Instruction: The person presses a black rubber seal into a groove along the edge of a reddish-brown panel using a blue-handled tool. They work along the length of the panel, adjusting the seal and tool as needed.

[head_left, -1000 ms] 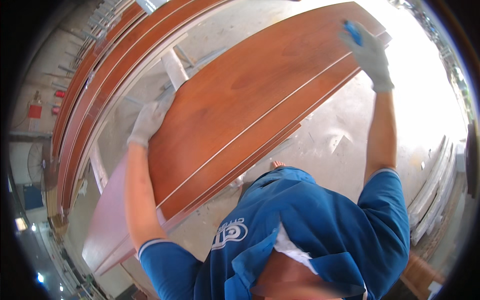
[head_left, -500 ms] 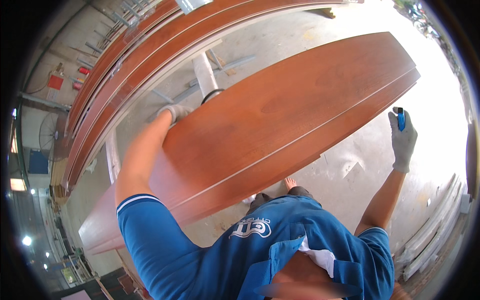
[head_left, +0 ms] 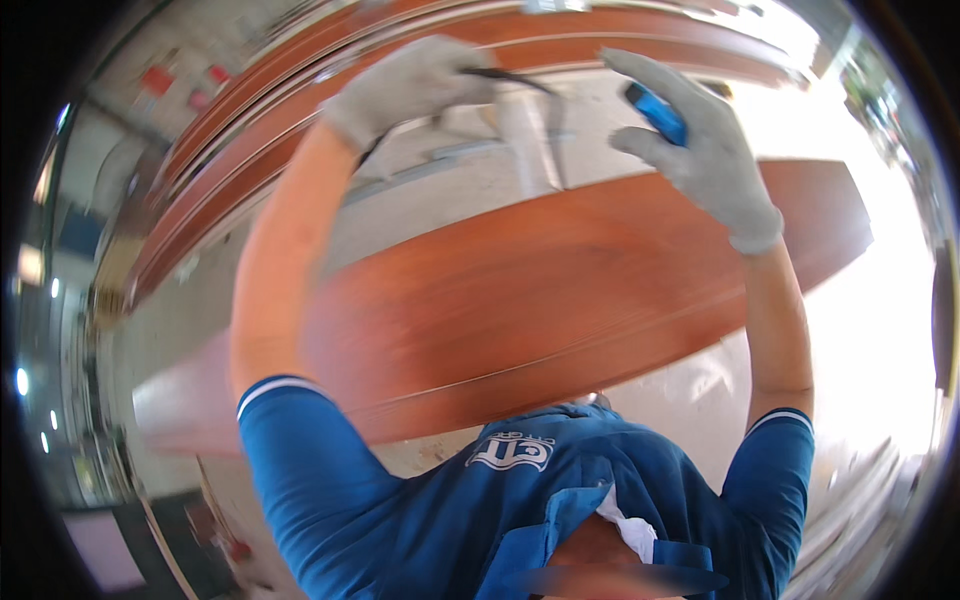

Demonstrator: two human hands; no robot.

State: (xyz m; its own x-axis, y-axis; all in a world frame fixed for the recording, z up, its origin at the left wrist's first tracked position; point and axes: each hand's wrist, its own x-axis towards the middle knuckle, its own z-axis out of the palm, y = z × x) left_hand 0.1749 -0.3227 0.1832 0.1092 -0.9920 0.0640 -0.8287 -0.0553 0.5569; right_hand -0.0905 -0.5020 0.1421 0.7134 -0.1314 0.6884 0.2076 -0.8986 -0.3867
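My gloved left hand (head_left: 412, 88) is raised above the far edge of a long reddish-brown wooden door-like panel (head_left: 530, 270). Its fingers are closed on a thin black strip (head_left: 552, 125), which bends down beyond the knuckles; another dark length shows below the wrist. Level with it on the right is my gloved right hand (head_left: 712, 150), thumb and forefinger apart. A small blue tool with a black end (head_left: 657, 113) is held against that palm; its exact kind is unclear. Motion blurs the panel's left part, and my right hand covers some of its far edge.
More long brown panels (head_left: 235, 135) lie side by side beyond, with a pale support (head_left: 525, 145) and metal bars on the concrete floor. At the lower right are wrapped lengths of material (head_left: 850, 520). A dark cabinet-like shape stands at the lower left.
My left hand has risen off the panel's far edge, lifting the black strip. My right hand has swung up and left with the blue tool, from the near right side. The view has shifted.
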